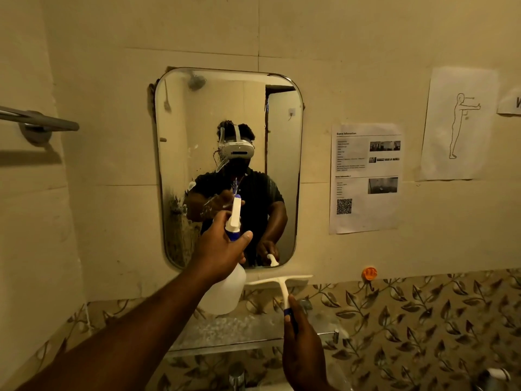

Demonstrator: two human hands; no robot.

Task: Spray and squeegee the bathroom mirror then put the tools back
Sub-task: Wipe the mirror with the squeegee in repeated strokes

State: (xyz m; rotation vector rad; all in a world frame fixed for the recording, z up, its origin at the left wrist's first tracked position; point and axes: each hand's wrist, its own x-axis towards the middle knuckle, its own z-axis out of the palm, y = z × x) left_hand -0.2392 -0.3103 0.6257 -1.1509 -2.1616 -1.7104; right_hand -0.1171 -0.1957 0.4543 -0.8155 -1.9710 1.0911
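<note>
A rounded rectangular mirror point(197, 114) hangs on the beige wall, with wet smears and droplets on its left and middle part. My left hand point(220, 249) grips the neck of a white spray bottle point(225, 292) with a white and blue nozzle, held up in front of the mirror's lower half and pointed at the glass. A thin jet leaves the nozzle tip. My right hand point(303, 348) holds the blue handle of a white squeegee point(282, 282), its blade level just below the mirror's bottom edge, apart from the glass.
A glass shelf point(242, 334) runs under the mirror, with a tap point(236, 378) below it. A metal towel bar point(39, 122) juts out at the left. Paper sheets point(366, 176) are taped to the wall on the right, above an orange hook point(369, 273).
</note>
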